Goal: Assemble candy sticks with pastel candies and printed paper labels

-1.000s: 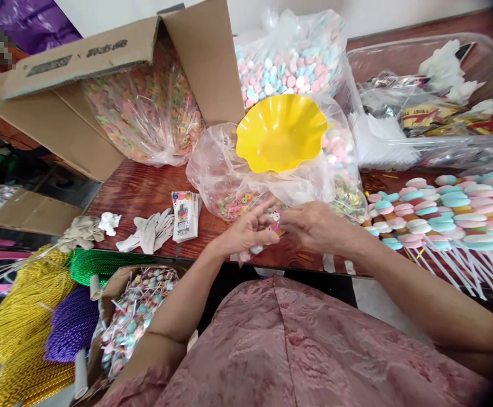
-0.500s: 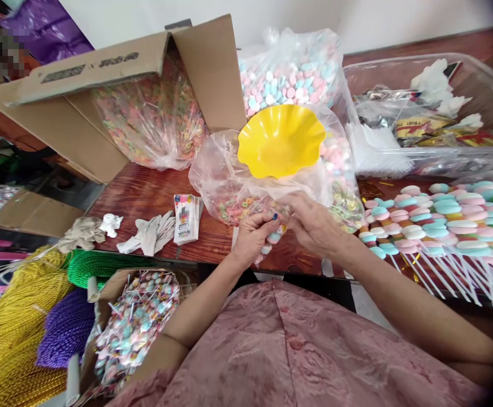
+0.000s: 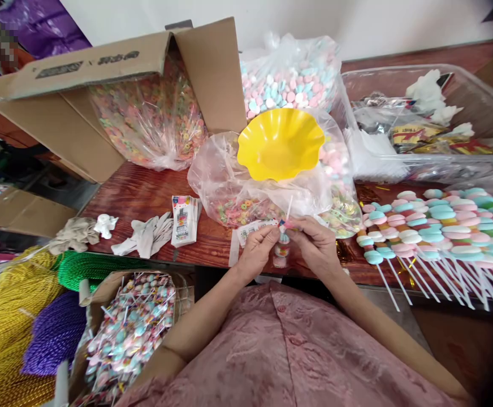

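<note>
Close to the table's front edge, a wrapped marshmallow lollipop (image 3: 281, 254) hangs candy-down with its white stick pointing up. My left hand (image 3: 254, 251) pinches it at the gathered neck of the wrapper. From the other side, my right hand (image 3: 319, 246) has its fingers closed at the same neck; a bit of pink shows by the fingertips. Beyond both hands lies an open plastic bag (image 3: 212, 169) of ring-shaped candies (image 3: 244, 210), with a yellow scalloped bowl (image 3: 280, 144) on top of it. Printed cards (image 3: 253, 229) lie just past my left hand.
Marshmallow skewers (image 3: 441, 226) are piled at right, below a clear plastic bin (image 3: 431, 152). A cardboard box (image 3: 215, 73) with bagged candy stands at back left. Gloves (image 3: 147, 236) and a card stack (image 3: 185, 221) lie left. A box of finished lollipops (image 3: 132, 322) sits below.
My right hand has come back from the bag side and closed at the lollipop's neck. The lollipop now hangs with its stick upward. Printed cards have come into view behind my hands.
</note>
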Demonstrator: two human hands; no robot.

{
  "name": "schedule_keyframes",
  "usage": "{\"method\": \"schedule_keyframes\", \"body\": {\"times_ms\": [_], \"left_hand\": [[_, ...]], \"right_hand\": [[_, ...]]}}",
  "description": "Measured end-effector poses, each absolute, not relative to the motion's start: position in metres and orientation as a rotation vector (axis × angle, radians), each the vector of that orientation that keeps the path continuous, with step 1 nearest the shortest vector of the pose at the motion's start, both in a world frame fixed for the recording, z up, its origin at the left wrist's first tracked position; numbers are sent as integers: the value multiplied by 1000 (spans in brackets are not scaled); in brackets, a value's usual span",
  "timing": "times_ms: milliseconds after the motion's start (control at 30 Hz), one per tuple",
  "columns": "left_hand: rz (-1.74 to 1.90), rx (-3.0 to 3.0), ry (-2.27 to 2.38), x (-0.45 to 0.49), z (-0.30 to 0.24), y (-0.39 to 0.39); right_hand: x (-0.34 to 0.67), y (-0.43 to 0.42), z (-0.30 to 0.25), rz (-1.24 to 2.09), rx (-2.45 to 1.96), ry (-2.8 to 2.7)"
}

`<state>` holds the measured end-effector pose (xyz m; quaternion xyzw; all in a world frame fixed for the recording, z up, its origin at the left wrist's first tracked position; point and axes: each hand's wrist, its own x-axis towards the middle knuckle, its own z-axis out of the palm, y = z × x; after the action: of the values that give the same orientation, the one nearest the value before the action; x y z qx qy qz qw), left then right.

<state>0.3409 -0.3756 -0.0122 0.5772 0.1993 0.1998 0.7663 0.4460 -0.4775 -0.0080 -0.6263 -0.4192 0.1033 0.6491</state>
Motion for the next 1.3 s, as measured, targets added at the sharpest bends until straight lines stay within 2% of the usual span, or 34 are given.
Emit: {"method": "schedule_keyframes", "body": {"times_ms": [367,533,733,800,933,1067,1167,1300], "left_hand": [[78,1015,297,329,0,-368],[109,903,321,336,-5,-373],[189,953,363,341,-7,-374],[142,944,376,337,-5,-369],[-81,924,315,327,-1,-357],[-318,911,159,320,0,-349],[-400,1044,84,317,3,-346],[-213,1809,96,315,7,-349]], "right_hand": [[435,-480,-5,-116,-1550,-1054],[433,-476,-10,-312,-1593,-1079],[444,-473,-3,-81,-1554,-923],[456,-481,6,-225,-1586,-1110],[477,-496,22,-389,-1618,-1958],[478,-498,29,-436,-1559,-2268],[473,-495,29,-375,-1652,-2309],[470,-489,21,-12,-1888,-2196]]}}
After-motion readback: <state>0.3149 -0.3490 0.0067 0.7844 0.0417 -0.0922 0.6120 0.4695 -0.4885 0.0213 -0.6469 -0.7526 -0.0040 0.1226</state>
